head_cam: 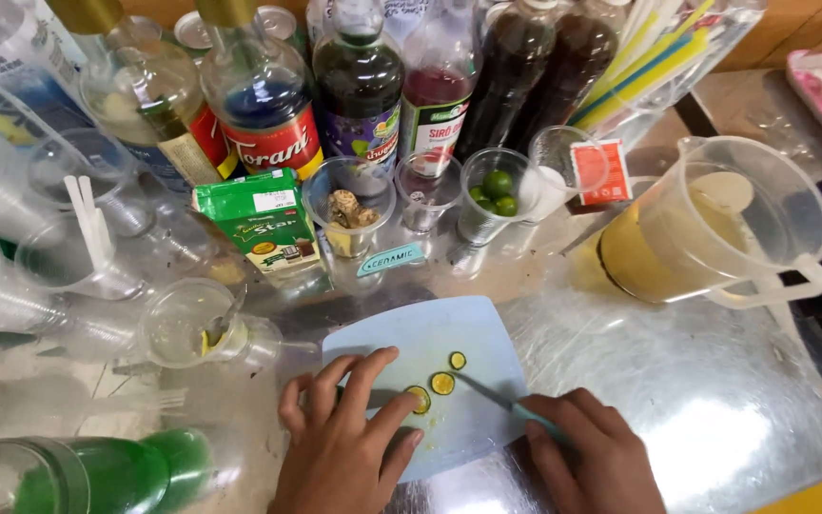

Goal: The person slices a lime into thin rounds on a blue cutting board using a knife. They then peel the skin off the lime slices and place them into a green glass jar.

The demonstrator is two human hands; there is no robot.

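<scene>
A pale blue cutting board (473, 333) lies on the metal counter near the front. My left hand (344, 447) presses a small green citrus fruit (419, 398) against the board with thumb and fingers. Beside it lie two cut slices, one larger (442, 383) and one smaller (457, 360). My right hand (592, 462) grips a small knife (492, 395) with a light teal handle. Its blade points left toward the slices, with the tip close to the larger one.
A row of syrup bottles (359, 86) lines the back. In front stand plastic cups, one holding whole green fruits (495, 195), and a green carton (264, 219). A clear jug of yellow liquid (715, 224) stands right. Green bottles (97, 471) lie front left.
</scene>
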